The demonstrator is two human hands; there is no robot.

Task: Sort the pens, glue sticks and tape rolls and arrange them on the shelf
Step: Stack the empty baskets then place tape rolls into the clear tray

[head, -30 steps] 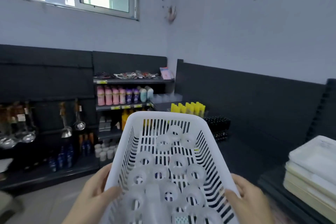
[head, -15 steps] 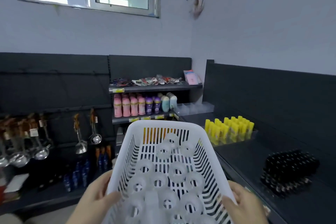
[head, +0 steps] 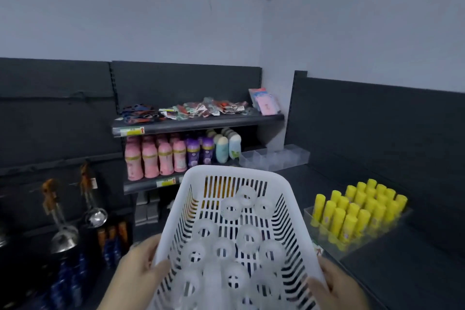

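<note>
The dark shelf [head: 415, 272] is approached with a white slotted basket [head: 234, 176] held level so nothing slides. It is gripped at both side rims, left hand [head: 141, 267] and right hand [head: 337, 284] closed around them. Clear tape rolls [head: 247, 238], seemingly flat, lie inside; yellow glue sticks [head: 357, 211] are already ranked upright.

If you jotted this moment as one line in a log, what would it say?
stage: carrying | left hand: holds white basket | right hand: holds basket | load: tape rolls | glue sticks: already shelved
</note>
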